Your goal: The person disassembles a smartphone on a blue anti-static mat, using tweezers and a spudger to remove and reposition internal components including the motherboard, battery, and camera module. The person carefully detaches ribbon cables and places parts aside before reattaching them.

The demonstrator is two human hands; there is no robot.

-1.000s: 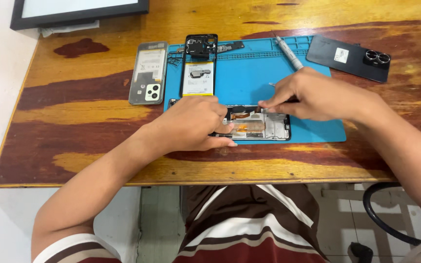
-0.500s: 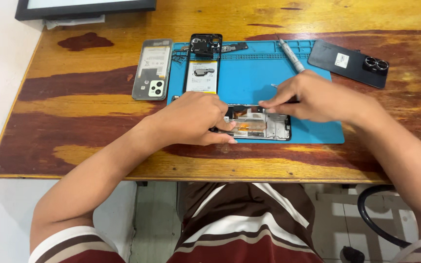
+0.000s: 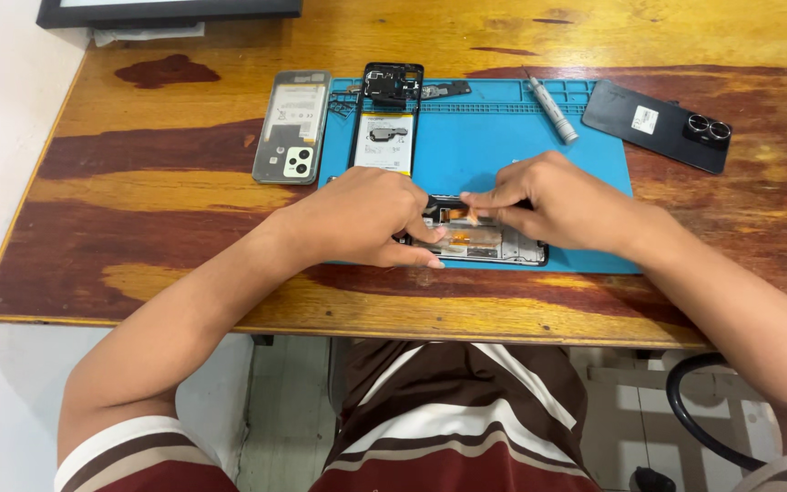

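An opened phone (image 3: pixel 489 242) lies flat on the blue repair mat (image 3: pixel 503 146), its insides exposed. My left hand (image 3: pixel 357 219) rests on the phone's left end, fingers curled against its edge and holding it down. My right hand (image 3: pixel 548 200) is over the phone's upper part, with thumb and forefinger pinched at a small orange part near the top middle. Whether a tool sits in the right hand's fingers I cannot tell. Both hands nearly meet over the phone.
A second opened phone with a white battery (image 3: pixel 384 123) lies at the mat's back left. A grey back cover (image 3: pixel 291 128) lies left of the mat. A silver pen-shaped tool (image 3: pixel 553 109) and a dark phone (image 3: pixel 658 123) lie at the back right. A dark frame (image 3: pixel 166 11) stands at the table's far edge.
My right hand has moved left along the phone toward the left hand, fingers now pinching near the top middle. The left hand stays on the phone's left end.
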